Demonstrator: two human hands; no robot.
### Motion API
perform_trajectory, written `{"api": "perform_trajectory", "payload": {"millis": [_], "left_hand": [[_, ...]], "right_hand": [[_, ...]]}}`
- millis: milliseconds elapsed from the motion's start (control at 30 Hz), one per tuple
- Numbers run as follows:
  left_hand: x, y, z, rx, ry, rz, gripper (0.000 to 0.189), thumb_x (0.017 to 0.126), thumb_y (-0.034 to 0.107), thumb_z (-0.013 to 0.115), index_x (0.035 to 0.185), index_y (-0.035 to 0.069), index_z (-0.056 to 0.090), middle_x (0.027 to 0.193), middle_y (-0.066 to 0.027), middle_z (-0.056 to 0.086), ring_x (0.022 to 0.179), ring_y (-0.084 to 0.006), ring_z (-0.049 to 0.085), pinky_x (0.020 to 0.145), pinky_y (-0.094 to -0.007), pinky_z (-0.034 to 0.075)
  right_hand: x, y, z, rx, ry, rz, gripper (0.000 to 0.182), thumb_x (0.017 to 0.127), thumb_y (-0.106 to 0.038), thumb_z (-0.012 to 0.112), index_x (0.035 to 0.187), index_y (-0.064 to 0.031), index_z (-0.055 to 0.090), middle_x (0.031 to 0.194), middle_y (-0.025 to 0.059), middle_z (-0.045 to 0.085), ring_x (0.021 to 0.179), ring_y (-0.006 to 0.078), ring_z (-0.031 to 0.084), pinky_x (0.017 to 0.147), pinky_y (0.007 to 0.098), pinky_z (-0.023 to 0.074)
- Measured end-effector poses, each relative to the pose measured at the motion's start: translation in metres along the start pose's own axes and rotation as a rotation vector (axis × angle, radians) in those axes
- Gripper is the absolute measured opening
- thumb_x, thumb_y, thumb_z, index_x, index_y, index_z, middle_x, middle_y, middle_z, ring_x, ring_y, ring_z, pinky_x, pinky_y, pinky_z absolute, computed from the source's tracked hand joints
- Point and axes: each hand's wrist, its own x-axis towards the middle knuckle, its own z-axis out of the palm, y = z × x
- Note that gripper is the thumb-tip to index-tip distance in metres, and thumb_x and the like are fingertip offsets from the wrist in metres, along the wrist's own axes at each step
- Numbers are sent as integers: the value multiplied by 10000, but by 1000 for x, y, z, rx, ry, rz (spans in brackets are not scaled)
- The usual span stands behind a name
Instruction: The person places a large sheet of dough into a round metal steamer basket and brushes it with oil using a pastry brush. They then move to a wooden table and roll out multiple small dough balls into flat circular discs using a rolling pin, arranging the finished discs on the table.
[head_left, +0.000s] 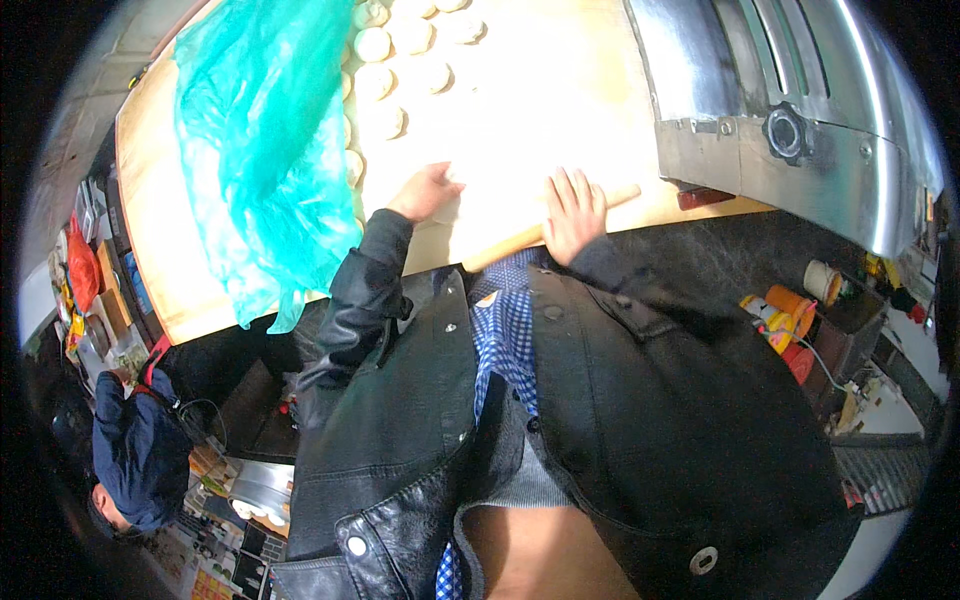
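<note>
My right hand (576, 214) lies over a wooden rolling pin (510, 245), fingers stretched across it and pressing it to the pale work board (615, 82). The pin slants, its lower end near the board's front edge. To its left, my left hand (426, 193) rests low over the board with thumb and fingers drawn together. A pale patch shows at its fingertips, but glare hides whether that is dough. Several round dough balls (373, 45) sit in loose rows beyond my left hand. Some are partly covered by a green plastic sheet (270, 150).
A stainless steel machine (810, 135) with a black knob (785, 133) stands at the board's right. Another person (142, 450) in dark blue is at the lower left, near a red bag (82, 262). Orange and yellow containers (787, 311) stand at right, below board level.
</note>
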Motion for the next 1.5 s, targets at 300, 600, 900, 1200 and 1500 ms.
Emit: {"api": "perform_trajectory", "payload": {"millis": [300,600,900,1200,1500], "left_hand": [[17,-13,7,208,205,269,226,827,177,669,949,-11,694,881,-245,671,813,-372,665,764,-425,519],[28,40,33,399,-98,27,338,783,319,733,932,17,701,910,-231,668,883,-394,637,798,-448,494],[-13,-21,-20,29,118,-34,266,854,213,668,1019,5,679,971,-215,677,936,-354,652,838,-421,498],[25,-3,9,280,-39,154,323,839,286,683,1017,17,706,959,-203,692,916,-340,667,826,-428,511],[10,27,12,494,-163,84,369,828,315,711,1038,13,686,939,-226,681,897,-335,666,799,-416,511]], "right_hand": [[56,1,11,114,114,-9,613,781,-198,616,1342,8,481,1440,197,421,1345,331,369,1082,524,301],[123,-2,13,-26,64,46,574,811,-212,566,1333,8,475,1428,168,441,1345,335,368,1087,514,296],[-14,-6,15,12,81,30,583,781,-204,592,1321,4,519,1421,198,444,1296,405,398,1039,544,310],[89,-6,17,96,124,-30,524,802,-153,565,1291,30,516,1347,187,510,1283,340,433,1052,484,336],[104,-18,7,17,-10,77,566,815,-223,563,1314,35,489,1384,176,470,1325,338,373,1064,503,297]]}}
